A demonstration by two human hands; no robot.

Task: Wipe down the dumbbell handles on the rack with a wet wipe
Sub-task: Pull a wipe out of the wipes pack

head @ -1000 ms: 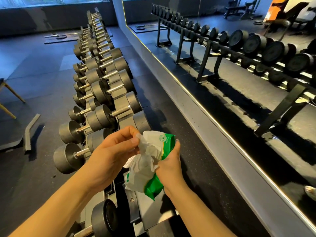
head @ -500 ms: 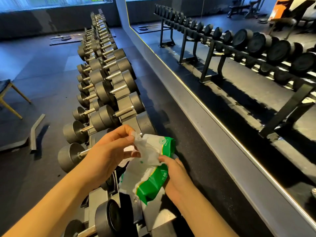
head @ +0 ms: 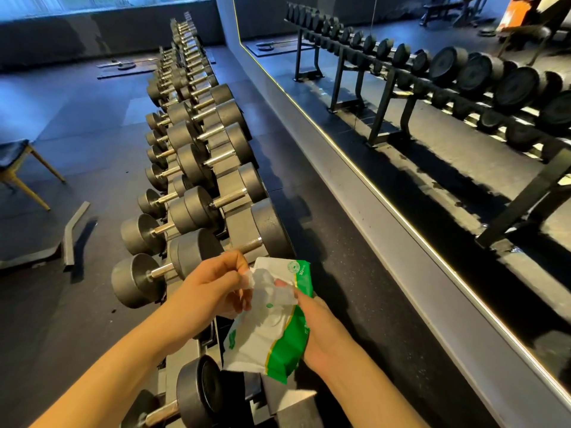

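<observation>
Changed: over the last second the green-and-white soft plastic wipe pack (head: 272, 341) has tipped from near upright to lying flatter, white face up. The white wet wipe (head: 268, 288) has come further out of its mouth.
Meaning: my guess is this is still the fetching step. The wipe looks not yet free and no handle has been touched.
Left hand (head: 213, 288): thumb and forefinger pinched together on the wipe's left edge, the other fingers curled under.
Right hand (head: 321, 332): wrapped round the pack's green side, thumb pressed down on the wipe near the opening.
Wipe: crumpled, stretched between the two hands, above the near end of the grey metal dumbbell rack (head: 238, 223).
Pack axis: lengthways away from the person, mouth end farthest, roughly along the rack's line.
Handles: the nearest steel dumbbell handle (head: 247, 246) sits just beyond the left fingers, its long axis across the rack, climbing to the right in this view.
</observation>
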